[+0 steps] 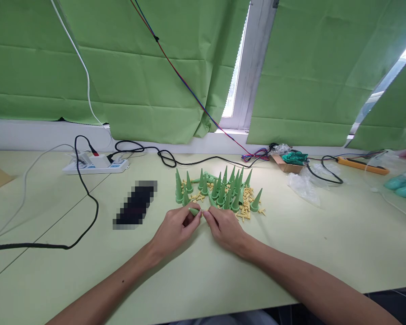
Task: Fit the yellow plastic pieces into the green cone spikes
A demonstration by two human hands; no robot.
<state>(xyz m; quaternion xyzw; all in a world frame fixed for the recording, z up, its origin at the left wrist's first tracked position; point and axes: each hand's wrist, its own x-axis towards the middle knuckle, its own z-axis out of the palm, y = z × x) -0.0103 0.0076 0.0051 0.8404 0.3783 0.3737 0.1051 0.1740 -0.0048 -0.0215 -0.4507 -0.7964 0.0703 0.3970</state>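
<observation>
My left hand (176, 228) is closed around a green cone (193, 211), whose tip points to the left. The fingers of my right hand (225, 225) are pinched at the base end of that cone, on a small yellowish piece (204, 211) that is mostly hidden. Just beyond both hands stands a cluster of upright green cones (221, 194). Small yellow branched pieces (246, 205) lie loose among them and along their right side. One cone (256, 201) stands at the cluster's right edge.
A white power strip (117, 167) with black cables lies at the back left, a pixelated dark object (135, 205) nearer. At the back right are an open cardboard box (287, 165), clear plastic bags (304, 188) and an orange tool (362, 166). Green curtains hang behind.
</observation>
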